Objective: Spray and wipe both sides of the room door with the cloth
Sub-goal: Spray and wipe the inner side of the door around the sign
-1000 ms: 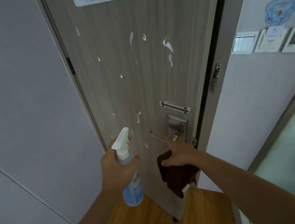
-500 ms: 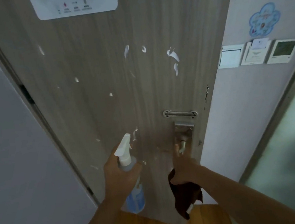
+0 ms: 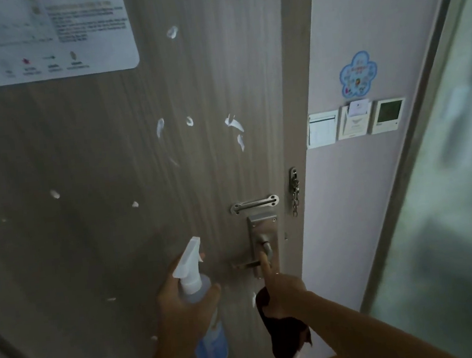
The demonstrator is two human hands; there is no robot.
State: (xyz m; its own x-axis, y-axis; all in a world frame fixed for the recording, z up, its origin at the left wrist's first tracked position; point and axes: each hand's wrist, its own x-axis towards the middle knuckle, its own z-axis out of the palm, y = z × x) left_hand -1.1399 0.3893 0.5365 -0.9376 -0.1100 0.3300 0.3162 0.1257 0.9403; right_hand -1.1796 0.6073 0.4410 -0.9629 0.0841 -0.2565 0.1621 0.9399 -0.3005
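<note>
Wood-grain door (image 3: 109, 163) flecked with white foam (image 3: 234, 124), beside pale wall (image 3: 364, 208).

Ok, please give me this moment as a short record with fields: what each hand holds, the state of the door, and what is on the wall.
left hand: grips the spray bottle, nozzle toward the door
right hand: holds the dark cloth, one finger extended to the door handle
door: wood grain, white foam spots not wiped
notice: white sheet, upper left of door
wall: blue sticker, three panels
</note>
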